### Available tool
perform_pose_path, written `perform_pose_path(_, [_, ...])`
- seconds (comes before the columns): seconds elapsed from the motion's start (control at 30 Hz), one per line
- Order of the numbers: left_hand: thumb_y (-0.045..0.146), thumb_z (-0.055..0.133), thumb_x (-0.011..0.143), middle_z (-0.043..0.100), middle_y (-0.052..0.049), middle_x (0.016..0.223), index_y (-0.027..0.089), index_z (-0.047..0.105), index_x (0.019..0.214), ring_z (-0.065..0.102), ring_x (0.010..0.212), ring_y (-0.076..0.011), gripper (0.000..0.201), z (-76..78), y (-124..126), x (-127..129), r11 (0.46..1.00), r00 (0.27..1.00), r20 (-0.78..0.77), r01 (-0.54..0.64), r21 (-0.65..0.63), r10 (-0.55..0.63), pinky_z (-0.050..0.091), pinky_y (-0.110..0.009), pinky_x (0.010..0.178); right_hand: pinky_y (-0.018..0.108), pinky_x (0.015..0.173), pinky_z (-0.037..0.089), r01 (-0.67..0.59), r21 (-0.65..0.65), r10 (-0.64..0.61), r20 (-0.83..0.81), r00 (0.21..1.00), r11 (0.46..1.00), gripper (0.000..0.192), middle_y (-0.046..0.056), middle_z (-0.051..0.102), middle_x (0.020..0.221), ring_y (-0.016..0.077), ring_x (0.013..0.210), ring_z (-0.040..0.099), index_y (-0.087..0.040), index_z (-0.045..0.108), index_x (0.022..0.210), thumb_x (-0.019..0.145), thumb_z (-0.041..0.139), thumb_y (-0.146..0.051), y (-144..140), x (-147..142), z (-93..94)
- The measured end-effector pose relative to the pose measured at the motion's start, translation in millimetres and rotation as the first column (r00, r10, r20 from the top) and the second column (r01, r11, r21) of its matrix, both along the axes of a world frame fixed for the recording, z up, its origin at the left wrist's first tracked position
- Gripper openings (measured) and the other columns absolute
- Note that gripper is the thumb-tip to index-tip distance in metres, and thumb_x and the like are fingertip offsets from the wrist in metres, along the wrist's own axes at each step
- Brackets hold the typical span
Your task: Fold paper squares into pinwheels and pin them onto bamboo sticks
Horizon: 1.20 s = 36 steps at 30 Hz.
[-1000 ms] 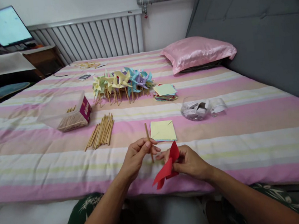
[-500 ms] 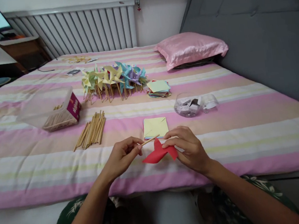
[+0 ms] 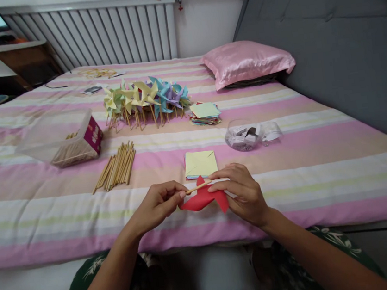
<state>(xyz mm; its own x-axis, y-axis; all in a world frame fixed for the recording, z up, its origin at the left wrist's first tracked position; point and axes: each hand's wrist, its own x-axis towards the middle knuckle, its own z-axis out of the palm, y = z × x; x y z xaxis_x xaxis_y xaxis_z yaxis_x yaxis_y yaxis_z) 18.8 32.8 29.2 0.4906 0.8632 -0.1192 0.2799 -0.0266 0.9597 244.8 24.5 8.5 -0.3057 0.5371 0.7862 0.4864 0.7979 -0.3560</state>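
Striped bed (image 3: 320,149) bearing finished pinwheels (image 3: 144,99), a bundle of loose sticks (image 3: 115,167) and yellow paper squares (image 3: 201,163). Over its near edge, the right hand (image 3: 243,193) pinches a red paper pinwheel (image 3: 203,199); the left hand (image 3: 158,204), fingers closed on a wooden stick (image 3: 198,187), holds it crosswise, its tip at the pinwheel's centre by the right fingertips.

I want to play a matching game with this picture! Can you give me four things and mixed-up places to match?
Things:
1. red paper pinwheel
2. loose wooden sticks
3. pink pillow
4. finished pinwheels

Places:
A. lying in a bundle beside the clear box
B. against the grey headboard
C. held between the left hand and the right hand
D. in a row in the middle of the bed, near the stack of coloured paper

Pairs: 1-C, 2-A, 3-B, 4-D
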Motion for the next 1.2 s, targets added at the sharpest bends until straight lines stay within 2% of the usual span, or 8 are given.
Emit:
perform_pose_path(0.37, [0.037,0.056,0.080,0.047,0.002,0.059,0.011,0.062,0.082,0.034,0.051,-0.0065,0.027,-2.9,-0.4,2.2,0.999,1.000,0.017,-0.017,0.030,0.017,0.025,-0.018,0.045,0.038,0.079,0.043,-0.002,-0.046,-0.001,-0.061,0.998,0.999,0.022,0.004,0.069,0.089,0.0175,0.081,0.063,-0.023,0.066,0.086,0.075,0.058,-0.006,-2.2,-1.9,0.4])
perform_pose_path(0.6, [0.036,0.057,0.080,0.045,0.004,0.058,0.012,0.061,0.080,0.032,0.050,-0.0059,0.024,-2.7,-1.0,3.4,1.000,0.999,0.034,-0.029,0.007,0.029,0.022,-0.018,0.042,0.037,0.077,0.043,-0.006,-0.090,-0.002,-0.084,0.996,0.996,0.020,0.004,0.069,0.088,0.0179,0.081,0.063,-0.024,0.067,0.086,0.076,0.058,-0.009,-3.6,-2.3,-0.4])
perform_pose_path(1.2, [0.036,0.058,0.079,0.047,0.004,0.056,0.013,0.061,0.079,0.034,0.047,-0.0056,0.024,-3.0,-1.3,4.5,0.999,0.999,0.041,-0.037,0.009,0.036,0.025,-0.018,0.042,0.037,0.076,0.042,0.005,-0.104,-0.014,-0.082,0.997,0.995,0.018,0.004,0.069,0.087,0.0185,0.080,0.063,-0.023,0.067,0.086,0.076,0.060,-0.011,-4.7,-3.2,-1.2])
